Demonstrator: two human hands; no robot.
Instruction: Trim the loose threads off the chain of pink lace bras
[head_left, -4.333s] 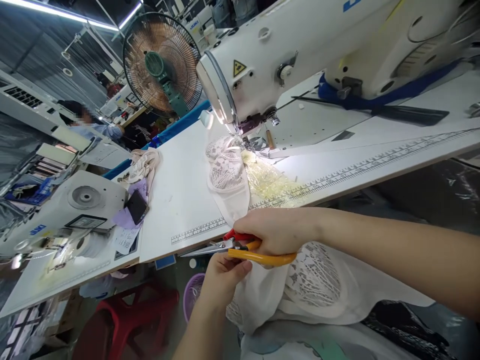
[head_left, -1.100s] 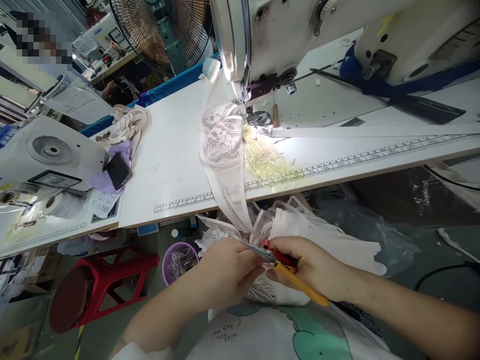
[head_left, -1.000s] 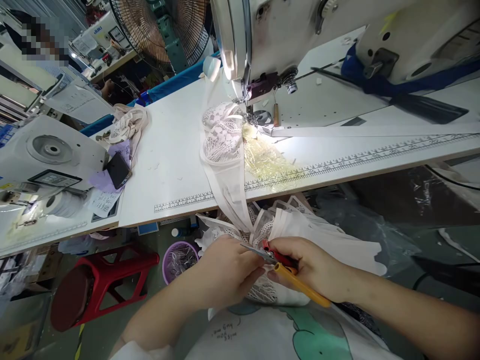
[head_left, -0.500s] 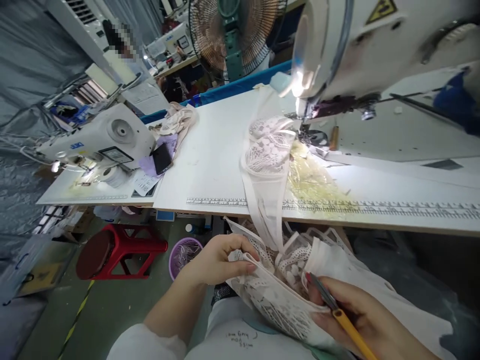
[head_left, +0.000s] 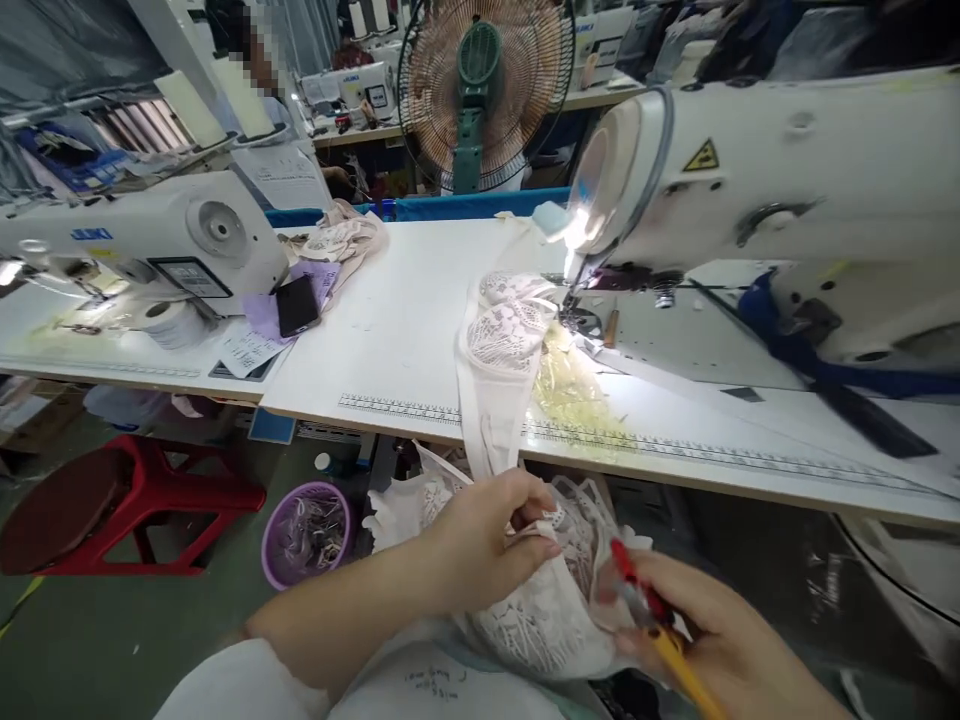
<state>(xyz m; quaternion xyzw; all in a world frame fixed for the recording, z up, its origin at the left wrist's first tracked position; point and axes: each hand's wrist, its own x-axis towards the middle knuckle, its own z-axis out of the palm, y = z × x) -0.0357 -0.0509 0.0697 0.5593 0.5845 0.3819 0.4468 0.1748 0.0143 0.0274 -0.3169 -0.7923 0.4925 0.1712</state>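
My left hand (head_left: 487,545) is closed, pinching the edge of a white lace garment piece (head_left: 547,610) that lies in my lap. My right hand (head_left: 712,645) is closed on thread snips (head_left: 649,615) with a red and yellow handle, their tip resting against the lace. A chain of joined lace pieces (head_left: 499,345) runs from my lap up over the table edge to the needle of the white sewing machine (head_left: 750,190). The machine's lamp lights that spot.
The white table (head_left: 405,320) has a printed ruler along its front edge. A phone (head_left: 298,305), papers and a fabric pile lie at its left by a second machine (head_left: 135,240). A purple bin (head_left: 306,530) and red stool (head_left: 112,500) stand on the floor. A fan (head_left: 484,90) is behind.
The view has swung up and left. My left hand moved right and now pinches the lace nearer the snips; earlier the snips were cutting at the lace between both hands.
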